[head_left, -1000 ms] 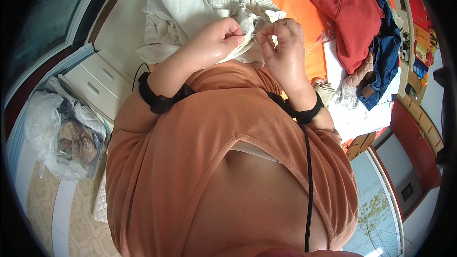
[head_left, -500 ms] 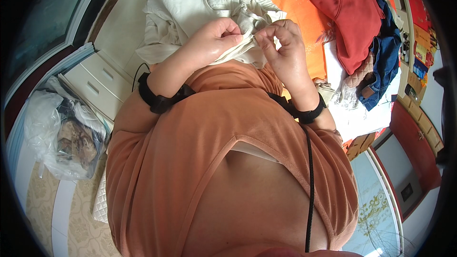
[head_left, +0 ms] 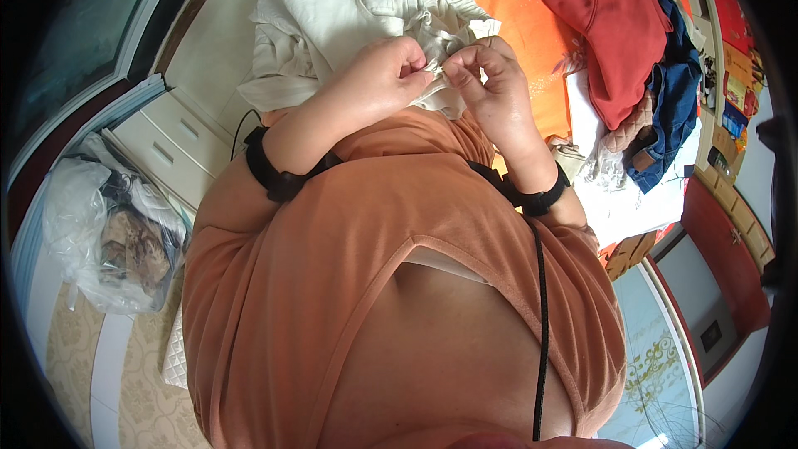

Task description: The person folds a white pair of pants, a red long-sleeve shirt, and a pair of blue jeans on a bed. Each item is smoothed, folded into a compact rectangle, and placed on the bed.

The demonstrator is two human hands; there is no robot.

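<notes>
White trousers (head_left: 328,8) with a gathered elastic waistband and a patch pocket lie bunched over my lap. My left hand (head_left: 384,75) pinches a fold of their cloth between thumb and fingers. Close beside it, my right hand (head_left: 496,83) is closed in a pinch on the same bit of white cloth. The fingertips nearly meet there, and whatever small detail lies between them is too small to make out. Black bands circle both forearms.
To the right, an orange flowered cloth (head_left: 517,41) lies beside a red garment (head_left: 605,25) and blue jeans (head_left: 672,112). At left stand a white drawer unit (head_left: 170,145) and a clear plastic bag (head_left: 79,224) with things inside. A black cord (head_left: 542,316) hangs down my front.
My left hand has shifted slightly right and down, and the cloth between the hands has drawn in. My right hand has barely moved and keeps its pinch.
</notes>
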